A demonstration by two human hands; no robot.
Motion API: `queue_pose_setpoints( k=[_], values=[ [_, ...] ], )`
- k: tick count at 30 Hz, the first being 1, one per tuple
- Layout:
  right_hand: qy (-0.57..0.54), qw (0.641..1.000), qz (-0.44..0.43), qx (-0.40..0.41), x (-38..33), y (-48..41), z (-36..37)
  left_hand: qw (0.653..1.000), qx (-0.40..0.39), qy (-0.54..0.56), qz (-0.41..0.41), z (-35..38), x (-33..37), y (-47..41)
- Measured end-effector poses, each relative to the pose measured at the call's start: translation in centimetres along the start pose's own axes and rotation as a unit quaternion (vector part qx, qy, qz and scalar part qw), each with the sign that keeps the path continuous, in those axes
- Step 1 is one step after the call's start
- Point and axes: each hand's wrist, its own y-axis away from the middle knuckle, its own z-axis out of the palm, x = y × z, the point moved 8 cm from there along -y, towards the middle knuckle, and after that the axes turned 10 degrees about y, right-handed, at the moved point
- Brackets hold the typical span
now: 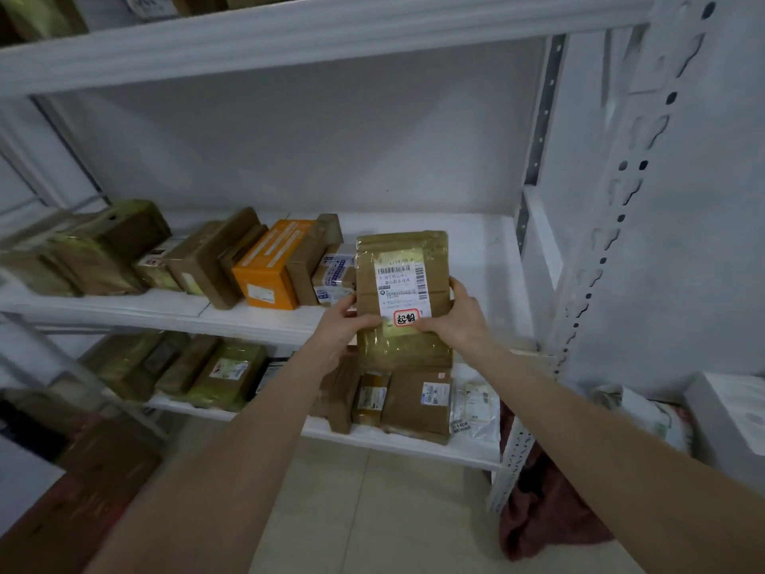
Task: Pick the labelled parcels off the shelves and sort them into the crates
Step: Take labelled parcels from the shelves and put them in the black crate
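Observation:
A flat brown cardboard parcel wrapped in clear tape stands upright in front of the middle shelf, its white shipping label with a red-framed stamp facing me. My left hand grips its left edge, thumb on the front. My right hand grips its right edge, thumb near the stamp. Both arms reach forward from the bottom of the view.
The white middle shelf holds a row of brown boxes and an orange box; its right end is bare. The lower shelf carries more boxes and a clear bag. A perforated upright post stands right. Brown boxes lie on the floor bottom left.

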Motion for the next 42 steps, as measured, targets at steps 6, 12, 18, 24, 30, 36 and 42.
queue_pose_setpoints(
  k=[6,12,18,24,30,36,42],
  values=[
    [0.033,0.996,-0.049,-0.072,-2.6,2.0,6.7,0.995,0.092,0.038,-0.027,-7.9,-2.8,3.4],
    [0.064,0.983,-0.078,-0.153,-4.4,4.3,15.7,0.982,0.166,0.076,-0.053,-15.4,-6.6,7.5],
    [0.067,0.964,-0.058,-0.250,-5.6,5.4,25.7,0.969,0.203,0.102,-0.100,-22.7,-11.1,10.6],
    [0.076,0.941,-0.053,-0.325,-9.4,6.6,36.1,0.961,0.219,0.127,-0.108,-31.8,-14.5,11.8],
    [0.120,0.916,-0.085,-0.374,-15.5,7.8,47.2,0.950,0.244,0.152,-0.118,-42.8,-16.2,12.4],
    [0.119,0.893,-0.116,-0.418,-22.1,11.0,58.3,0.928,0.310,0.163,-0.130,-54.6,-16.4,15.3],
    [0.138,0.863,-0.151,-0.462,-28.3,14.0,68.3,0.911,0.367,0.148,-0.117,-64.7,-16.8,18.2]
  ],
)
